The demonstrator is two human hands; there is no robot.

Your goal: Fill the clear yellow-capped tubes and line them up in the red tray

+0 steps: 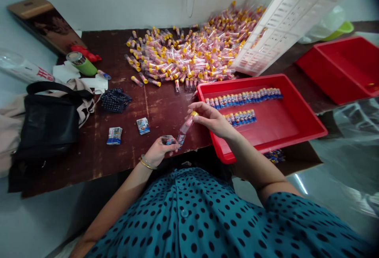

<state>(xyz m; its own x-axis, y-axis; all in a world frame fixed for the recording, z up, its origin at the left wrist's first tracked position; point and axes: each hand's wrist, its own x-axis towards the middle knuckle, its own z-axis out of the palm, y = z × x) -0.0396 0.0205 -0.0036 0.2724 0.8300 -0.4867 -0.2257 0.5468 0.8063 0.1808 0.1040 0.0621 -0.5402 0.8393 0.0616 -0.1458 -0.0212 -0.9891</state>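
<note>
My right hand pinches a small clear tube with a yellow cap and pink contents, tilted with the cap end up. My left hand is closed on a small stack of printed plastic sleeves. At the left fingertips, the tube's lower end meets a clear printed piece; whether it sits inside that piece I cannot tell. Two more stacks of printed sleeves, a left stack and a right stack, lie on the table. Beside my right forearm, a red tray holds rows of labelled tubes.
A large heap of yellow-capped tubes covers the table's back. A white perforated basket leans behind the tray. At left are a black bag, a green flask and a dark cloth. Another red bin stands right.
</note>
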